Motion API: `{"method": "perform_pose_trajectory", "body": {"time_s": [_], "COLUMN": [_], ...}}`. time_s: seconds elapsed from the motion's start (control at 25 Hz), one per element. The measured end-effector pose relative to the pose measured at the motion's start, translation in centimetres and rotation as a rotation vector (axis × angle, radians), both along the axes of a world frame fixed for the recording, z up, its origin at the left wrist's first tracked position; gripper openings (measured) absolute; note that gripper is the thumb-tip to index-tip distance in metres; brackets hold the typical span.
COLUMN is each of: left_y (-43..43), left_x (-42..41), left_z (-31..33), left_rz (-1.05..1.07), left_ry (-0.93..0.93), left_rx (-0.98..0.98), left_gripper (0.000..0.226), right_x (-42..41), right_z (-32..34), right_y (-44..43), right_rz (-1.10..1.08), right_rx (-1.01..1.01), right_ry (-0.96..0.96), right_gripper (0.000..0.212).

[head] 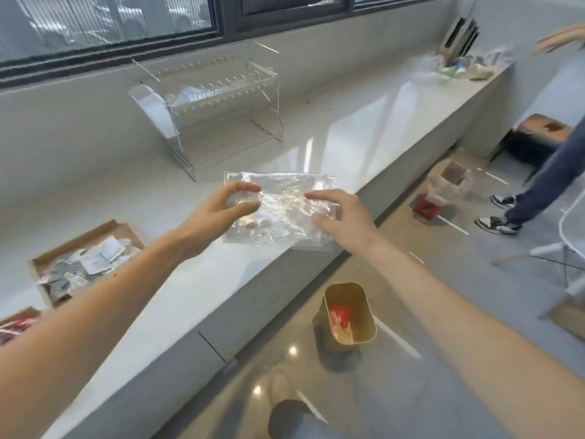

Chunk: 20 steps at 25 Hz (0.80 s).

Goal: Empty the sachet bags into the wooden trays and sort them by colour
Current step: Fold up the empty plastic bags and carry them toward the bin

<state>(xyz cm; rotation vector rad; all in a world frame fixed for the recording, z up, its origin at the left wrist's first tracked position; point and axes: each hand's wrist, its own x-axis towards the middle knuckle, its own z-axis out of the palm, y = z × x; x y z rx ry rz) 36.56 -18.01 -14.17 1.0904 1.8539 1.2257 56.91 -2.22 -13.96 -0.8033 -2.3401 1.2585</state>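
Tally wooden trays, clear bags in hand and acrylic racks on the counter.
wooden trays: 2
clear bag, pinched by left hand and right hand: 1
acrylic rack: 1
Total: 4

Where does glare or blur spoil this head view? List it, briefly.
Head view: window light glares in bright bands off the glossy counter and sparkles on the clear bag held by the left hand and right hand, masking its contents; hotspots dot the floor; the wide lens bows the counter edge; the far-right clutter is smeared soft.
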Motion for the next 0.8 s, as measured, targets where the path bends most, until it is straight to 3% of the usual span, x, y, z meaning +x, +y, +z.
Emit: {"method": "perform_pose_trajectory", "body": {"time_s": [0.12,0.28,0.8], "left_y": [1.2,3.5,20.0], "left_x": [3.4,7.7,18.9], "left_z": [-3.7,-7.8,-19.3], "left_rz": [-0.119,-0.249,-0.21], "left_ry": [-0.092,0.014,0.232], "left_rx": [-0.025,-0.056,-0.376], "left_gripper": [0.024,0.028,0.028], "right_x": [4.9,10.6,21.8], "right_z": [-2.2,-5.4,-20.4], "right_y": [-0.2,0.6,13.1], "right_rz": [-0.064,-0.119,-0.248], "right_rx": [0.147,0.227,-0.054], "right_ry": [-0.165,-0.317,-0.379], "right_gripper": [0.038,0.039,0.048]}}
